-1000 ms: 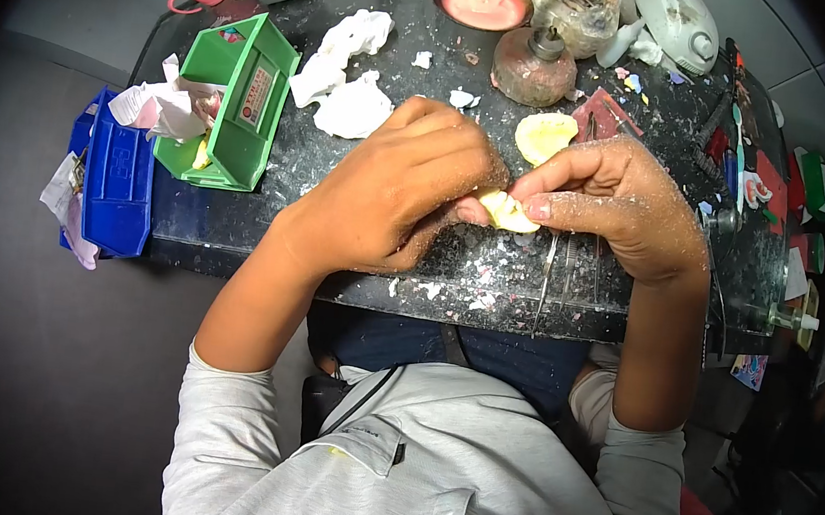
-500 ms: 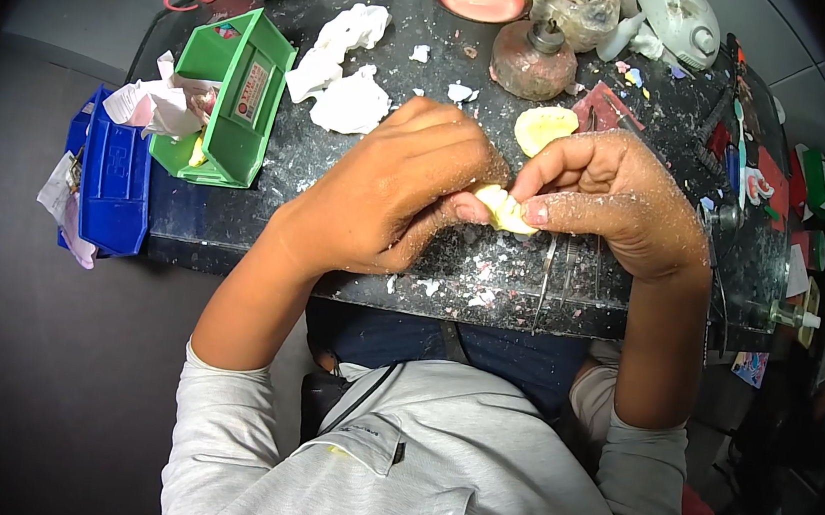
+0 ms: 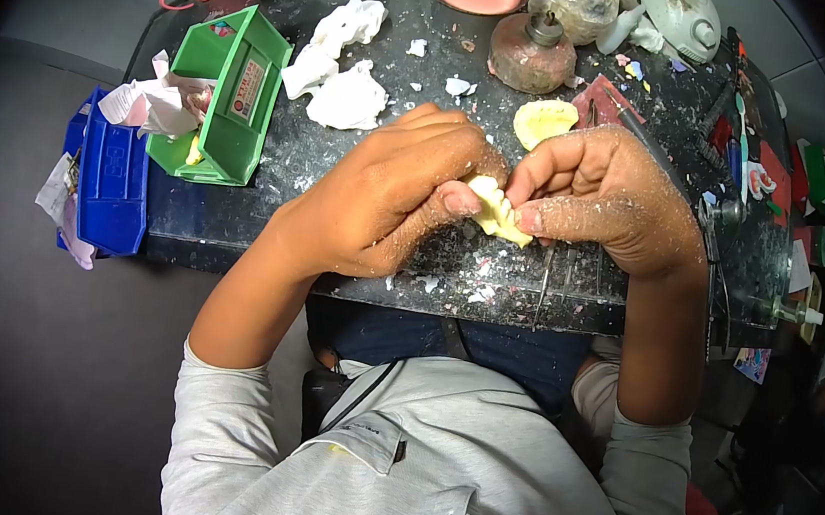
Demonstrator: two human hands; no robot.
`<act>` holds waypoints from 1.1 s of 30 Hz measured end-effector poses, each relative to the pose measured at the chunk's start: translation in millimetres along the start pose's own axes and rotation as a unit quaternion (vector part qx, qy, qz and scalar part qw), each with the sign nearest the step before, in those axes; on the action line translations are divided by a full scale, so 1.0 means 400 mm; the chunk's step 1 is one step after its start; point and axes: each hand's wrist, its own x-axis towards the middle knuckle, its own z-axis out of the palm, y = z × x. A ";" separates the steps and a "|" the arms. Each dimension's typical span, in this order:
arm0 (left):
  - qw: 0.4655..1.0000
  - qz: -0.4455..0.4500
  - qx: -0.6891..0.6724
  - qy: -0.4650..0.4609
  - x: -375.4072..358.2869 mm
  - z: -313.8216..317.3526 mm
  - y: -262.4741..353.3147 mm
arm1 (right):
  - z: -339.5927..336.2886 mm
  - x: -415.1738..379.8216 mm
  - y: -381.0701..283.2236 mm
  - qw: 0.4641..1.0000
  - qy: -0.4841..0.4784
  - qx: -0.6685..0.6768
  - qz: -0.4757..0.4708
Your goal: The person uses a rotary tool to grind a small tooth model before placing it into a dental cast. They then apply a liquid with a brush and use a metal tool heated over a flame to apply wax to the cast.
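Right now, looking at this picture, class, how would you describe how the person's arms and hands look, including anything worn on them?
Light grey sleeves, plain and slightly creased, stop well short of the hands. The left hand and right hand are ungloved, dusted with pale specks; no watch or ring shows.

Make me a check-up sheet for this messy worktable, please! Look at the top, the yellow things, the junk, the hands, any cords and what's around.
Surface: black tabletop, sprinkled with pale crumbs.
Job's things: yellow dental cast, held up; another yellow piece lies behind it.
Clutter: crumpled white tissue, green bin with paper inside, spirit lamp.
Hands: left hand and right hand both grip the cast; specks cover the right.
Cables: black cord across the grey shirt.
Surroundings: grey floor at left.
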 end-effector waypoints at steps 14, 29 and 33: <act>0.995 0.017 0.098 -0.022 0.002 -0.014 -0.001 | 0.002 -0.005 -0.008 1.000 0.013 -0.006 -0.021; 0.967 0.131 0.211 0.060 0.011 -0.007 -0.009 | 0.048 -0.028 -0.006 0.892 0.162 -0.315 -0.283; 0.957 0.171 0.217 0.088 0.019 -0.002 -0.001 | 0.055 -0.033 -0.007 0.860 0.178 -0.363 -0.311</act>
